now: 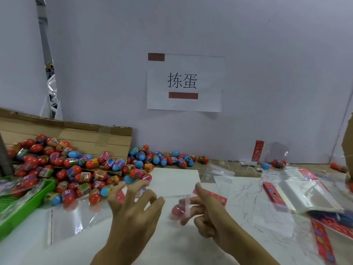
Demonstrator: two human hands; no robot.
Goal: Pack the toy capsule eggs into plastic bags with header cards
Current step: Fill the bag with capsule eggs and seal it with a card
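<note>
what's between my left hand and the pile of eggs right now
Nothing visible. The left hand hovers with fingers spread just short of the egg pile, whose nearest eggs lie loose at the fingertips. A clear plastic bag lies flat beneath the hand, not across its path.

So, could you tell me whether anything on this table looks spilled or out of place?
Yes. The toy eggs have spilled out of the flattened cardboard box into a loose heap, and a trail of them runs along the foot of the wall. A few stray eggs lie far right, among loose plastic bags.
</note>
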